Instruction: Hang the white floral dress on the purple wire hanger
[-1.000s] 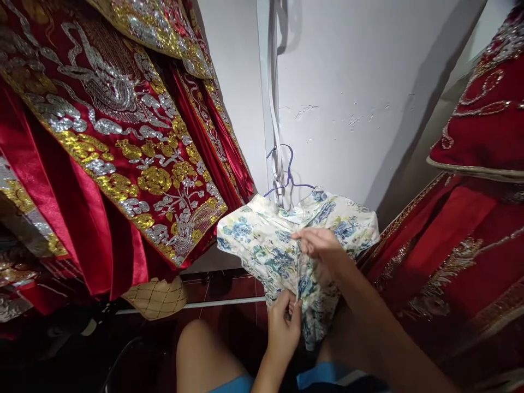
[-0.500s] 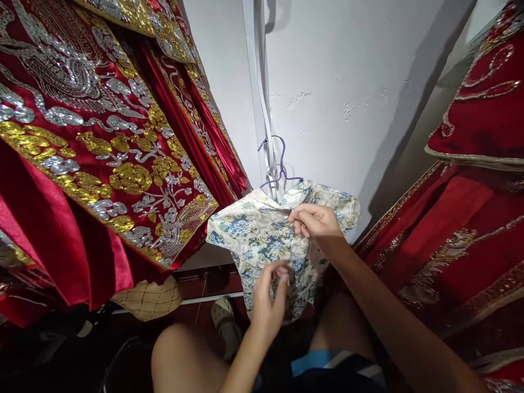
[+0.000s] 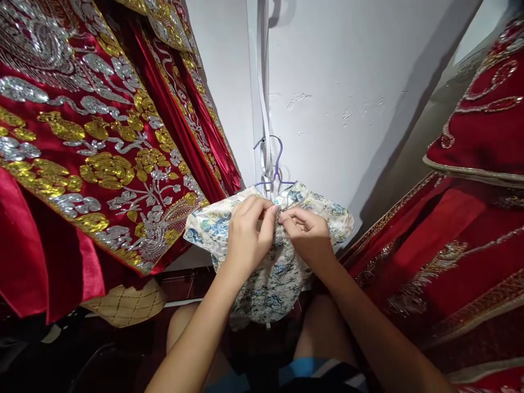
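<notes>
A short-sleeved floral garment point(image 3: 268, 289), white with blue and green flowers, hangs on a purple wire hanger point(image 3: 278, 164) hooked on a white strap point(image 3: 264, 103) by the wall. My left hand point(image 3: 251, 226) pinches the garment's front just below the collar, thumb against fingers. Facing it, my right hand point(image 3: 305, 229) is also closed on the cloth at the neck opening. The two sets of fingertips nearly meet. Any small fastener between them is too small to make out.
Red cloth with gold and silver sequins point(image 3: 110, 169) hangs at the left. More red beaded garments point(image 3: 483, 131) hang at the right. Behind the hanger is a white wall point(image 3: 347, 65). A tan quilted piece point(image 3: 131, 303) lies low at the left. My knees are below.
My left hand has risen from the lower front to the collar and closed on the cloth. My right hand has shifted slightly left and down. The view has moved a little.
</notes>
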`<state>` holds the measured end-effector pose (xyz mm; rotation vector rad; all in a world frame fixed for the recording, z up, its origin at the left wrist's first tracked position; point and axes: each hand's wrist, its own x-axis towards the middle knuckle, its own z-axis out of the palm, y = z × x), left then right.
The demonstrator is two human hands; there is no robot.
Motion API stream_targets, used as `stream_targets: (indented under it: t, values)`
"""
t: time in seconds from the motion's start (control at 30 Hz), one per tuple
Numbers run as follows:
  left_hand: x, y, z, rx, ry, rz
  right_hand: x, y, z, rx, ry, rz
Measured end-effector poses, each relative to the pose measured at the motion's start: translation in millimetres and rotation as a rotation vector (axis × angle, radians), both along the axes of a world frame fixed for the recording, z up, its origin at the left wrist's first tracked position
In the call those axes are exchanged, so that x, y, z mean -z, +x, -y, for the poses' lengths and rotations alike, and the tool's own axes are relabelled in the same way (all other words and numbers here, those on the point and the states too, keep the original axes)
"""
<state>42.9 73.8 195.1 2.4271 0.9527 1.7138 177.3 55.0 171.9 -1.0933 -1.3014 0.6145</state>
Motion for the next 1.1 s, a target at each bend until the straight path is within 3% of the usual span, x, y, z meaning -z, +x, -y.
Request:
stream_targets:
  t: [0.17, 0.33, 0.5, 0.67, 0.87, 0.97, 1.1]
  values:
    - [-7.9, -23.6, -4.8, -0.04, 0.019, 0.252, 38.8, -5.2, 0.6, -0.041, -0.134, 0.097]
    - [-2.2, -79.4, -18.4, 0.093, -0.263, 0.698, 62.7, 6.0, 19.5, -0.085, -0.174, 0.083]
    - [18.9, -114.5, -13.6, 0.33, -0.733, 1.385, 61.9, 3.3, 37.5, -0.14, -0.186, 0.039]
    - [62.5, -102.3, -7.8, 0.339, -0.941, 1.761, 76.6, -10.5, 52.8, -0.227, -0.199, -0.007]
    - [120.1, -58.5, 12.8, 0.219, -0.997, 1.705, 120.7, -14.4, 74.2, -0.074, -0.332, -0.408]
    - [140.5, -49.9, 22.9, 0.144, -1.002, 1.542, 131.0, -10.9, 79.9, 0.001, -0.354, -0.527]
    - [156.2, -52.0, 30.3, 0.114, -1.08, 1.159, 133.5, -10.0, 80.7, 0.011, -0.363, -0.523]
